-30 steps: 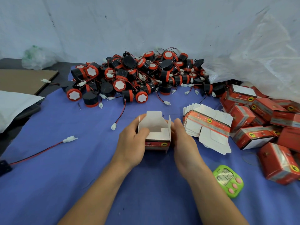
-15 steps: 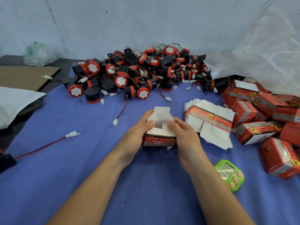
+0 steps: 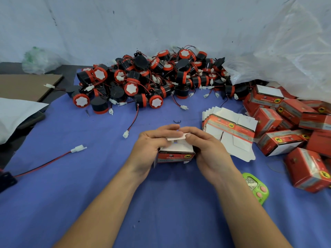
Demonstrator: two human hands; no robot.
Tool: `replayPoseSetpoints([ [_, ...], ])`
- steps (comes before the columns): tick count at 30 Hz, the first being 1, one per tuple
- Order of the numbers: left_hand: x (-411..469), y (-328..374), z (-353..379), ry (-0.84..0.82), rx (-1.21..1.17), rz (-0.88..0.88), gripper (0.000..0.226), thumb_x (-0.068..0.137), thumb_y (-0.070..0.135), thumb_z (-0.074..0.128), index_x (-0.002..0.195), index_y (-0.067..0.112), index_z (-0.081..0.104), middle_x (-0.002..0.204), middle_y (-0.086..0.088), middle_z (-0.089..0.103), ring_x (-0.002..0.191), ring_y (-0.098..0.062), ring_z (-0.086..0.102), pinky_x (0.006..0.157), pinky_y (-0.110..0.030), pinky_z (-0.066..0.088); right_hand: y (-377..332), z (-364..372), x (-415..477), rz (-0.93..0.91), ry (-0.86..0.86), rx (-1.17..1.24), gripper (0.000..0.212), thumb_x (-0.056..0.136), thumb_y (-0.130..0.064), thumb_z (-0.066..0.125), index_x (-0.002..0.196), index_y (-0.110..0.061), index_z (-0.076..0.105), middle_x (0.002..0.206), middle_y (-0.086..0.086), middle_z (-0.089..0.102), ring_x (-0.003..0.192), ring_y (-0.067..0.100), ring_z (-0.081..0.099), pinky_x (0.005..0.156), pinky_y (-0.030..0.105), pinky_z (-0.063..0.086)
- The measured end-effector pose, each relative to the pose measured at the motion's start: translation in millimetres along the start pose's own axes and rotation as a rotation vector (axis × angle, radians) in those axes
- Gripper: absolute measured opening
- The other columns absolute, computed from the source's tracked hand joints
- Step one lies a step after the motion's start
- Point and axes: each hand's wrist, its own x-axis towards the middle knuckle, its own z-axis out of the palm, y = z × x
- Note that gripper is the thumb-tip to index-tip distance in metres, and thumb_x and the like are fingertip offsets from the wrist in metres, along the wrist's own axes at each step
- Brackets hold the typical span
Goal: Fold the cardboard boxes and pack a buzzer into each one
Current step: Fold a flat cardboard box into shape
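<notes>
One box [image 3: 176,155] held btwn L hand [image 3: 149,151] & R hand [image 3: 210,153], fingers [image 3: 165,134] curled over top flap [image 3: 176,139], prob. pressing down

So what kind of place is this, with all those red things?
Probably a small packing workshop. A pile of buzzers lies on the blue cloth, flat boxes are stacked beside a heap of folded boxes, and the left hand and right hand hold one box.
</notes>
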Motion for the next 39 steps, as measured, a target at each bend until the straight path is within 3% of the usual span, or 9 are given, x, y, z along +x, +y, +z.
replayPoseSetpoints([
  [4, -3, 0, -3, -0.026, 0.054, -0.009, 0.036, 0.076, 0.013, 0.052, 0.091, 0.007, 0.084, 0.124, 0.004, 0.074, 0.107, -0.020, 0.073, 0.081, -0.029, 0.060, 1, 1, 1, -0.015, 0.003, -0.060, 0.016, 0.089, -0.032, 0.068, 0.093, -0.021, 0.079, 0.104, 0.005, 0.075, 0.095, 0.019, 0.066, 0.074, 0.033, 0.049],
  [8, -6, 1, 2, 0.026, 0.139, -0.009, 0.026, 0.085, -0.001, 0.060, 0.090, 0.009, 0.084, 0.118, 0.006, 0.076, 0.107, -0.023, 0.073, 0.085, -0.039, 0.063, 1, 2, 1, -0.015, 0.011, -0.048, 0.012, 0.084, -0.023, 0.071, 0.093, -0.020, 0.079, 0.109, 0.011, 0.076, 0.093, 0.022, 0.068, 0.066, 0.030, 0.053],
  [17, -4, -3, -2, 0.257, 0.146, 0.027, 0.079, 0.074, -0.017, 0.070, 0.128, 0.040, 0.060, 0.101, 0.007, 0.079, 0.089, -0.012, 0.075, 0.067, -0.022, 0.059, 6, 8, 2, -0.095, 0.103, -0.305, 0.020, 0.079, -0.024, 0.067, 0.094, -0.027, 0.080, 0.081, -0.001, 0.074, 0.073, 0.015, 0.067, 0.054, 0.030, 0.052],
  [22, -7, -7, 4, 0.268, 0.281, 0.106, 0.058, 0.067, 0.006, 0.067, 0.112, 0.041, 0.072, 0.099, 0.010, 0.078, 0.086, -0.010, 0.073, 0.069, -0.025, 0.060, 6, 10, -2, -0.210, 0.170, -0.444, 0.020, 0.077, -0.019, 0.067, 0.089, -0.029, 0.079, 0.083, -0.002, 0.077, 0.078, 0.018, 0.071, 0.063, 0.035, 0.058],
  [26, -6, -5, 4, 0.293, 0.157, 0.109, 0.022, 0.087, 0.015, 0.067, 0.096, 0.028, 0.082, 0.097, 0.000, 0.080, 0.092, -0.016, 0.075, 0.075, -0.026, 0.060, -1, 9, -6, -0.102, 0.086, -0.277, 0.013, 0.081, -0.023, 0.074, 0.091, -0.024, 0.083, 0.090, 0.002, 0.079, 0.081, 0.010, 0.070, 0.067, 0.024, 0.055],
  [31, -8, -1, 3, 0.303, 0.128, 0.128, 0.025, 0.098, 0.009, 0.061, 0.088, 0.017, 0.083, 0.088, -0.006, 0.080, 0.086, -0.018, 0.076, 0.071, -0.021, 0.059, -3, 12, -6, 0.008, 0.096, -0.329, 0.028, 0.094, -0.044, 0.065, 0.095, -0.024, 0.083, 0.100, -0.002, 0.080, 0.101, 0.016, 0.073, 0.096, 0.037, 0.054],
  [34, -12, 1, 8, 0.303, 0.183, 0.232, 0.022, 0.090, 0.013, 0.063, 0.082, 0.022, 0.082, 0.079, -0.003, 0.078, 0.074, -0.015, 0.075, 0.066, -0.023, 0.058, -7, 13, -10, -0.031, -0.028, -0.456, 0.026, 0.087, -0.043, 0.064, 0.099, -0.029, 0.082, 0.098, -0.001, 0.079, 0.102, 0.019, 0.072, 0.097, 0.042, 0.052],
  [37, -17, 3, 8, 0.325, 0.325, 0.366, 0.017, 0.088, 0.023, 0.065, 0.089, 0.029, 0.081, 0.086, 0.006, 0.078, 0.086, -0.011, 0.075, 0.076, -0.024, 0.058, -10, 10, -12, -0.197, -0.103, -0.596, 0.030, 0.080, -0.028, 0.072, 0.108, -0.037, 0.078, 0.091, -0.010, 0.075, 0.096, 0.008, 0.069, 0.097, 0.028, 0.050],
  [39, -19, 3, 4, 0.328, 0.451, 0.416, 0.022, 0.088, 0.040, 0.065, 0.106, 0.037, 0.077, 0.107, 0.018, 0.076, 0.109, -0.004, 0.069, 0.090, -0.014, 0.050, -7, 10, -11, -0.360, 0.005, -0.673, 0.044, 0.073, -0.018, 0.073, 0.112, -0.037, 0.076, 0.088, -0.015, 0.071, 0.094, 0.006, 0.067, 0.093, 0.020, 0.048],
])
